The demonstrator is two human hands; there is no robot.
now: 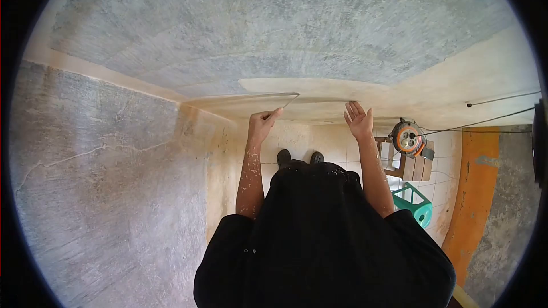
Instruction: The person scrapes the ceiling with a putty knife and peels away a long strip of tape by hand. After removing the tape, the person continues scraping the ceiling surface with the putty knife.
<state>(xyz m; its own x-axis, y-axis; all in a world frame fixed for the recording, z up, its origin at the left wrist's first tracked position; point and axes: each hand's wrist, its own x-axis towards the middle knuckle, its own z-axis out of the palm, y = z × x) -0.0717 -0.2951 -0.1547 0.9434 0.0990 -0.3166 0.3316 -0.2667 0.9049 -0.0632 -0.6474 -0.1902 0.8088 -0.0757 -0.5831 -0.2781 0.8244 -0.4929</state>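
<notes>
My left hand [264, 125] is closed around a thin pale scraper [291, 101], seen nearly edge-on, its far end right at the wall in front of me. Most of its handle is hidden in the fingers. To the right, my right hand [359, 122] is held up with its fingers spread and nothing in it, fingertips close to the wall. The front wall shows a large bare grey area [274, 28] above a cream painted band [325, 86]. Pale flecks cover both forearms, more thickly on the left one.
An orange and black cable reel [408, 138] sits on a small wooden stool [418, 168] at my right, with a green plastic stool [421, 212] close by. Black cables [479, 127] run to the right. A cracked grey wall [103, 188] stands at my left.
</notes>
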